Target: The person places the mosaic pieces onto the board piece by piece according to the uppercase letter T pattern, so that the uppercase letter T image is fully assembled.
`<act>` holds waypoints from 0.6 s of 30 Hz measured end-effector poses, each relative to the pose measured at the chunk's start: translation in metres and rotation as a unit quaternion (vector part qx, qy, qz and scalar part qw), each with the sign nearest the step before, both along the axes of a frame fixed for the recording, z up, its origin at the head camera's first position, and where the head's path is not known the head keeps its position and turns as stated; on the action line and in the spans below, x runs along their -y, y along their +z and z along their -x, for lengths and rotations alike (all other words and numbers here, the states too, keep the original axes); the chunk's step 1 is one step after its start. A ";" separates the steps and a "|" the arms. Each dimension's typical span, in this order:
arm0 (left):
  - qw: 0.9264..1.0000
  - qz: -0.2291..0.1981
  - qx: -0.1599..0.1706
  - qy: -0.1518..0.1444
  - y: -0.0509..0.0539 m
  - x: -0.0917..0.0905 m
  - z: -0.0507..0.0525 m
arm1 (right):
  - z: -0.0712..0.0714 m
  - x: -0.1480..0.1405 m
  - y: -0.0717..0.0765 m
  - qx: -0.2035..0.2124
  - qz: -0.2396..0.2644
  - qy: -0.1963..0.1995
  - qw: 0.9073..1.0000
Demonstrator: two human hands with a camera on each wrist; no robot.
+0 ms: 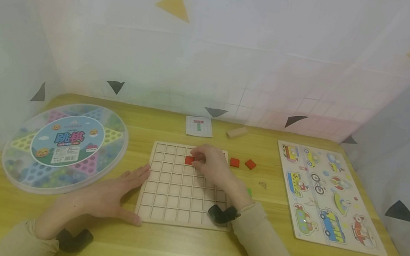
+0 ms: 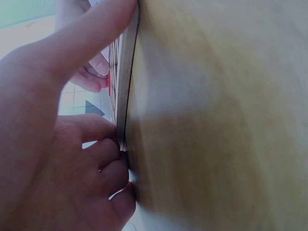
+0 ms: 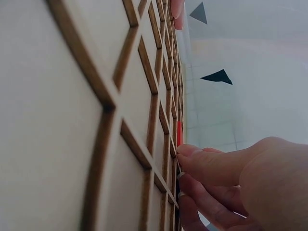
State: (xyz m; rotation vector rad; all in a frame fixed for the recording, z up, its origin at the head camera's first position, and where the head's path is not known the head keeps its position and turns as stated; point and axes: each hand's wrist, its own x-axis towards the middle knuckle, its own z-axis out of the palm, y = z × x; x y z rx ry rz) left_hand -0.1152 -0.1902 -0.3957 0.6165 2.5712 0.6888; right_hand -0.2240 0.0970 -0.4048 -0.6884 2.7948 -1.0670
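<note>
A wooden grid board (image 1: 166,202) lies on the table in front of me. My left hand (image 1: 111,193) rests at its left edge, thumb and fingers spread and touching the side; the left wrist view shows this hand (image 2: 62,144) close up against the board's rim (image 2: 126,82). One red square tile (image 1: 189,160) sits in a cell near the board's far side. With curled thumb and fingers, my right hand (image 1: 215,167) pinches at this tile's right side. In the right wrist view, the thumb (image 3: 211,163) meets the near end of the red tile (image 3: 179,132). The fingers partly hide the contact.
Two loose red tiles (image 1: 234,162) lie right of the board, and a green piece (image 1: 249,191) shows beside my right wrist. Behind the board are a pattern card (image 1: 198,131) and a wooden block (image 1: 237,133). A round game box (image 1: 23,171) stands left, a vehicle puzzle (image 1: 321,198) right.
</note>
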 end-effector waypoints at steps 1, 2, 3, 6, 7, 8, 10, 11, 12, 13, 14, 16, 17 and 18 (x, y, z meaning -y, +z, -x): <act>1.000 0.000 0.000 0.000 0.000 0.000 0.000 | 0.000 0.000 0.000 -0.002 0.001 0.000 1.000; 1.000 0.000 0.000 -0.001 0.000 0.000 0.000 | 0.000 0.000 0.000 -0.002 0.001 0.000 1.000; 1.000 0.000 0.000 -0.001 0.000 0.000 0.000 | 0.000 0.000 -0.001 -0.003 0.002 0.000 1.000; 1.000 0.000 0.000 -0.001 0.000 0.000 0.000 | 0.000 -0.001 -0.001 -0.005 0.004 -0.001 1.000; 1.000 0.000 -0.001 -0.002 0.000 0.000 0.001 | 0.000 -0.001 -0.001 -0.005 0.004 0.000 1.000; 1.000 0.000 0.000 -0.002 0.001 0.000 0.001 | 0.001 -0.001 0.000 -0.004 0.007 0.002 1.000; 1.000 0.000 0.000 -0.001 0.001 0.000 0.001 | 0.000 -0.003 0.003 0.005 0.018 0.001 1.000; 1.000 -0.001 0.001 -0.001 0.001 -0.001 0.000 | 0.000 -0.004 0.006 0.012 0.026 -0.001 1.000; 1.000 -0.002 0.001 -0.002 0.001 -0.001 0.000 | -0.001 -0.006 0.008 0.019 0.035 -0.004 0.999; 1.000 -0.002 0.001 -0.002 0.001 -0.001 0.000 | -0.001 -0.008 0.011 0.025 0.043 -0.005 0.999; 1.000 -0.003 0.002 -0.002 0.001 -0.001 0.000 | -0.001 -0.011 0.014 0.032 0.052 -0.007 0.998; 1.000 -0.002 0.001 -0.002 0.001 0.000 0.000 | -0.002 -0.017 0.021 0.037 0.061 -0.008 0.997; 1.000 -0.002 0.000 -0.002 0.001 0.000 0.000 | -0.003 -0.021 0.024 0.038 0.063 -0.008 0.997; 1.000 -0.002 0.000 -0.002 0.001 0.000 0.000 | -0.003 -0.024 0.026 0.036 0.062 -0.007 0.997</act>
